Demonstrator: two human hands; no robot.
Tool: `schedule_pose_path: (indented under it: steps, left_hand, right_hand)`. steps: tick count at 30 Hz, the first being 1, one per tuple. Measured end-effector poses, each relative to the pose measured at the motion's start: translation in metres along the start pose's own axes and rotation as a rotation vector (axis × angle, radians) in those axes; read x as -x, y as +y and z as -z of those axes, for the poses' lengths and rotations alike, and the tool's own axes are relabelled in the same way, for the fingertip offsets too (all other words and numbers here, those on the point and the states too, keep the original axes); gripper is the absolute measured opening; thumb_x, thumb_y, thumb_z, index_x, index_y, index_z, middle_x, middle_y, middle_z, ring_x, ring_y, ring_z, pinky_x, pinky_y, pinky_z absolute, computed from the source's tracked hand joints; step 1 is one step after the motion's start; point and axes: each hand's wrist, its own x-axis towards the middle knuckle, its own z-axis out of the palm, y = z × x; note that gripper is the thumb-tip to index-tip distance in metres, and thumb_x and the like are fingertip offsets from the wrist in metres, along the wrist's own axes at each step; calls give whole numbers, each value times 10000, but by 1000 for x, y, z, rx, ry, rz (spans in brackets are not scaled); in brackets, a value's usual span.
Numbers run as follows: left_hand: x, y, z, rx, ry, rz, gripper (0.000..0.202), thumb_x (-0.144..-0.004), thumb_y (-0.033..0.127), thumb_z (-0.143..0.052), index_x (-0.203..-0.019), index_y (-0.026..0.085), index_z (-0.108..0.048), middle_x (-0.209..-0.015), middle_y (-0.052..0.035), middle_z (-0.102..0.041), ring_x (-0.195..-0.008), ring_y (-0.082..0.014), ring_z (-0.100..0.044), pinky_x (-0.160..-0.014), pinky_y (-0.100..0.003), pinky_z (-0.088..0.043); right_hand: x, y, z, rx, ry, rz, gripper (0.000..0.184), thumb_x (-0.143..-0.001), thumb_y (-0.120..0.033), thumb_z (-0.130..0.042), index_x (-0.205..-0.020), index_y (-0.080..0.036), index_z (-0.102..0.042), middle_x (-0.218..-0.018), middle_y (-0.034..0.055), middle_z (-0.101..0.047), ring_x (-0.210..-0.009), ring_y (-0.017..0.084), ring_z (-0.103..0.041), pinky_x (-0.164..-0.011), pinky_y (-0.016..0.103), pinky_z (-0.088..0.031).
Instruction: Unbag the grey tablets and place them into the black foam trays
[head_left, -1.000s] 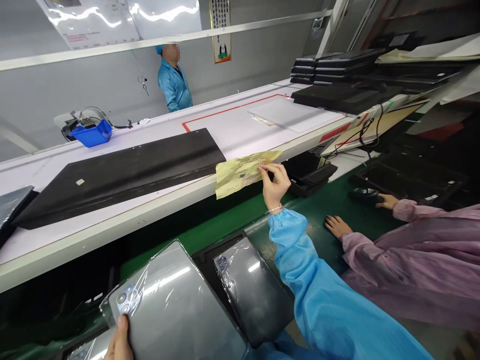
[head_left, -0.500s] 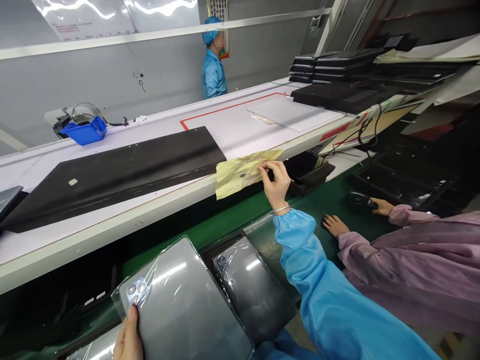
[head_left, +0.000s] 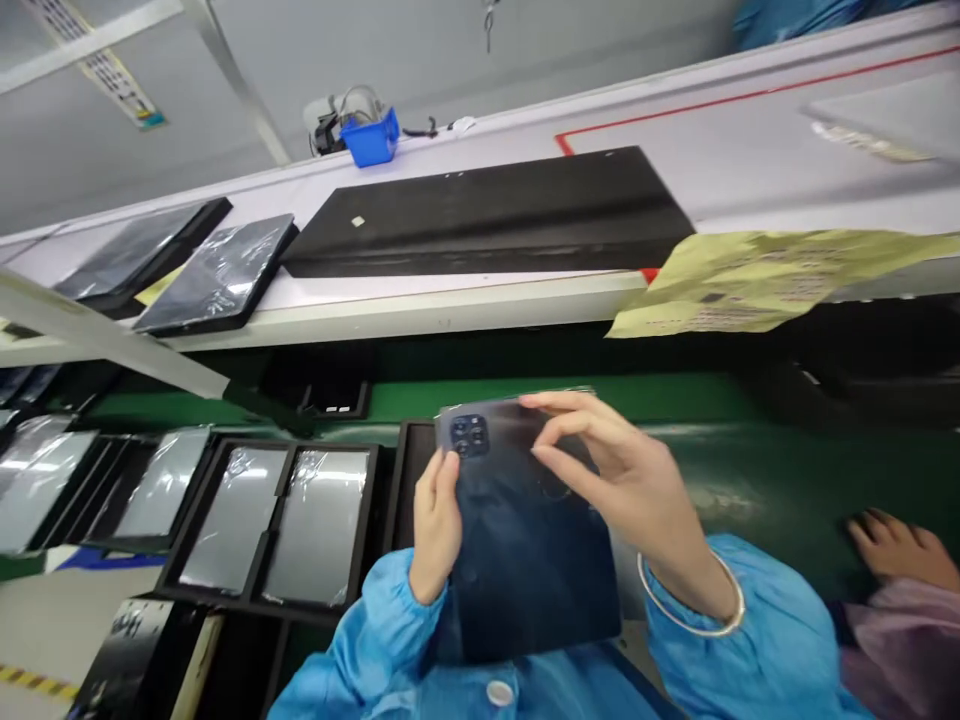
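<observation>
A dark tablet [head_left: 525,540] in clear wrap is held back side up in front of my chest, its camera cluster at the top left corner. My left hand [head_left: 435,525] grips its left edge, thumb on the back. My right hand [head_left: 622,480] rests over the tablet's upper right part, fingers curled and pinched as if pressing something small onto it; what is under the fingertips is hidden. A yellow label sheet [head_left: 757,280] hangs over the edge of the white conveyor [head_left: 450,305] beyond.
Black trays with wrapped tablets [head_left: 277,510] lie at the left on the green bench [head_left: 525,395]. A long black panel [head_left: 487,215], a blue bin [head_left: 371,140] and more wrapped tablets [head_left: 217,270] sit on the conveyor. Another person's hand [head_left: 896,545] in a pink sleeve rests at the right.
My right hand left the yellow label sheet and came down onto the tablet. My left hand lifted the tablet up before me. My view swung left and down.
</observation>
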Motion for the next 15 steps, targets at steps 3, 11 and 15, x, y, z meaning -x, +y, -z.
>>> schedule_pose_path:
  steps: [3, 11, 15]
  left_hand:
    - [15, 5, 0, 38, -43, 18, 481, -893, 634, -695, -1084, 209, -816, -1202, -107, -802, -1230, -306, -720, -1069, -376, -581]
    - [31, 7, 11, 0, -79, -30, 457, -930, 577, -679, -1142, 193, -803, -1085, -92, -811, -1335, -317, -646, -1083, -380, -555]
    - [35, 5, 12, 2, -21, -20, 443, -926, 538, -692, -1150, 170, -798, -1011, -89, -798, -1292, -302, -661, -1171, -403, -480]
  right_hand:
    - [3, -15, -26, 104, -71, 22, 66, -963, -255, -714, -910, -295, -719, -1256, 16, -754, -1154, 244, -721, -991, 405, -591]
    - [7, -20, -47, 310, 50, 128, 95, -956, -211, -704, -923, -300, -706, -1256, 25, -738, -1188, 274, -688, -970, 467, -586]
    - [10, -23, -54, 327, 77, 137, 108, -946, -191, -706, -913, -294, -700, -1221, 26, -738, -1156, 269, -689, -972, 475, -578]
